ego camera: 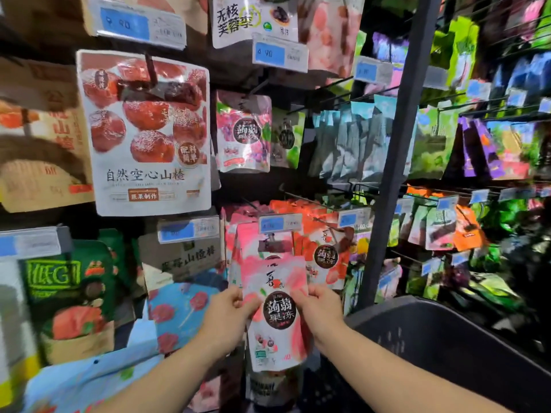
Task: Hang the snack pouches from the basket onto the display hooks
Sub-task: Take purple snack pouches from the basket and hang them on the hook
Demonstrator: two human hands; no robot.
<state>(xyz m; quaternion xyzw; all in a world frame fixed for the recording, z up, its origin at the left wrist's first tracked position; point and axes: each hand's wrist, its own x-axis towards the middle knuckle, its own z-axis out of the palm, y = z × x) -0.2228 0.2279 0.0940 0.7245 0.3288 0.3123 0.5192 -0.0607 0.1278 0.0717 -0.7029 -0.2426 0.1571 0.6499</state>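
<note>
Left hand [229,305]: pinches the left edge of the pink jelly pouch [277,317], thumb on the front, fingers curled behind.
Right hand [320,305]: grips the right edge at the same height, thumb on the printed face.
Pouch: held upright between both hands at 6 o'clock of the view, long axis vertical, print facing the camera; top edge above the hands, bottom hanging below the wrists.
Hook [270,237]: at 12 o'clock from the pouch, just under a blue price tag [279,223], loaded with pink pouches [253,231] of the same kind.
Hanging hole: too blurred to tell whether on the hook yet.
Turning relation: hook tip straight up from the pouch's top edge, both hands equally near; probably calls for a lift, then a push away along the hook.
Edges: price tag overhangs the hook tip and looks likely to snag the pouch top.
Neighbours: orange-red pouches [325,254] just beside at 2 o'clock; blue pouch [179,311] at 9 o'clock, near the left wrist.
Room: narrow sideways, open toward the person.
Basket [447,338]: dark, at 4 o'clock, rim near the right forearm; contents not visible.
Post [393,174]: dark upright at 1 o'clock, beyond the orange-red row.
</note>
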